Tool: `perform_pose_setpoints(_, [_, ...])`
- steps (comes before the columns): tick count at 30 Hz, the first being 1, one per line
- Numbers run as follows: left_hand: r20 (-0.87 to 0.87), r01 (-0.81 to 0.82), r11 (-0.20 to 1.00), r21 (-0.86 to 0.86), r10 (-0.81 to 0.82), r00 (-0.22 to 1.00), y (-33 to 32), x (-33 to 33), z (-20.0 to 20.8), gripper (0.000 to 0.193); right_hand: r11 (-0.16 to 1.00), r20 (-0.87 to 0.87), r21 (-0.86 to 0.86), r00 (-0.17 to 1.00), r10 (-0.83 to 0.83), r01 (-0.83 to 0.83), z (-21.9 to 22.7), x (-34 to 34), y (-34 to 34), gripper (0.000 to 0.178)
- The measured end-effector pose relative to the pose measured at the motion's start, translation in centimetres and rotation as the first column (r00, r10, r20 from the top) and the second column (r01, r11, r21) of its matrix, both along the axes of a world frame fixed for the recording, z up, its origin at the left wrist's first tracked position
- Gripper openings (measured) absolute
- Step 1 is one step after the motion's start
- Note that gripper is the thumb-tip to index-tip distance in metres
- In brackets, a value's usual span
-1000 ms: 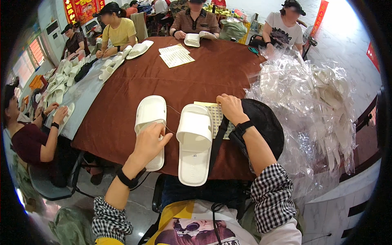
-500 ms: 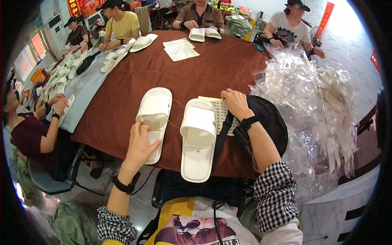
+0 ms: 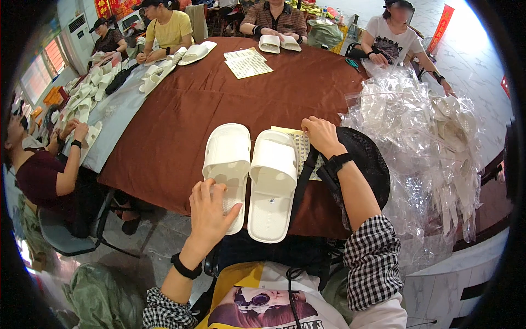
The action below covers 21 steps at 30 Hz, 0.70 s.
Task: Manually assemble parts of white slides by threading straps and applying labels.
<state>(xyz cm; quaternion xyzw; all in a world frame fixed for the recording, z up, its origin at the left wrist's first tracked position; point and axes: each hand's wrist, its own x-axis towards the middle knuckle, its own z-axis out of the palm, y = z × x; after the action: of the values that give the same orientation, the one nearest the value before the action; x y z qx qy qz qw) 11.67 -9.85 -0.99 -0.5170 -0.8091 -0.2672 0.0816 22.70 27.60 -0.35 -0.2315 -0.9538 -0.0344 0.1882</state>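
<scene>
Two white slippers lie side by side at the table's front edge, their heel ends toward me. My left hand [image 3: 211, 208] grips the left slipper [image 3: 226, 143] by its heel part, fingers across the insole and thumb at the right edge. The right slipper [image 3: 270, 219] carries a small printed label on its insole; neither hand touches it. At the upper edge of a yellowish sticker sheet [image 3: 302, 145], my right hand [image 3: 322, 134] has its fingers curled and pinched on the sheet; whether a loose sticker is between them is hidden. A black mesh cap [image 3: 368, 164] lies under my right wrist.
Clear plastic bags [image 3: 405, 126] heap up on the right. More sticker sheets [image 3: 246, 63] lie across the brown-covered table [image 3: 181, 109]. Several people sit around it handling white slippers. At left stands a grey-topped table [image 3: 115, 118] piled with slippers. Teal scissors [image 3: 352, 64] lie near the far right edge.
My left hand has slid the left slipper rightward until it lies close beside the right one. My right hand stays at the sticker sheet. The person at far right has reached outward.
</scene>
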Motion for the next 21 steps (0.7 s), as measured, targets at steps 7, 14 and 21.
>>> perform_pose_setpoints(7, [0.028,-0.017,1.0,0.021,0.016,0.999,0.11,0.16,-0.31,0.053,1.0,0.01,0.022,1.0,-0.005,0.005,0.14,-0.06,0.05,0.006])
perform_pose_setpoints(14, [0.03,-0.047,0.998,0.044,0.046,0.999,0.09,0.39,-0.56,0.053,1.0,-0.024,-0.016,1.0,-0.005,0.004,0.18,0.14,-0.01,0.003])
perform_pose_setpoints(21, [0.032,-0.05,0.997,0.064,0.048,0.998,0.15,0.42,-0.8,0.053,1.0,0.003,-0.004,1.0,-0.007,0.007,0.43,0.35,-0.25,0.007])
